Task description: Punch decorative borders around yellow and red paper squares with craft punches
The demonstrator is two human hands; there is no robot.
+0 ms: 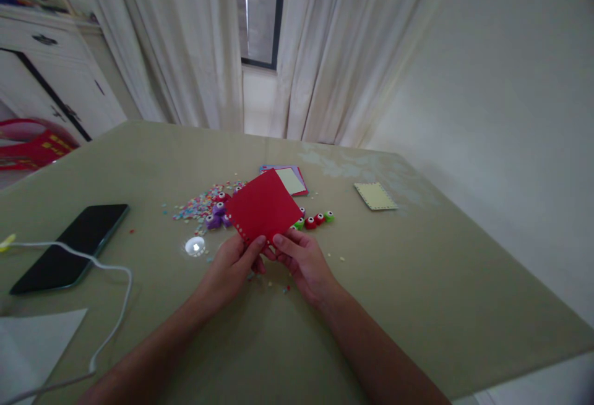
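Note:
A square of red paper [264, 204] is held up in front of me, tilted, with a row of small punched holes along its lower left edge. My left hand [236, 256] pinches its bottom corner between thumb and fingers. Close beside it, my right hand [301, 256] grips the same corner from the right. Behind the paper lie small purple craft punches [216, 218] and several red and green punches [319, 219], partly hidden. A heap of coloured paper bits [195, 207] spreads to the left. Farther back is a stack of coloured paper squares [292, 180].
A pale yellow paper square [375, 196] with a punched border lies at the right. A black tablet [74, 247] rests at left, crossed by a white cable [125, 294]. White paper [37, 343] lies at the near left. Curtains [185, 40] hang behind the table.

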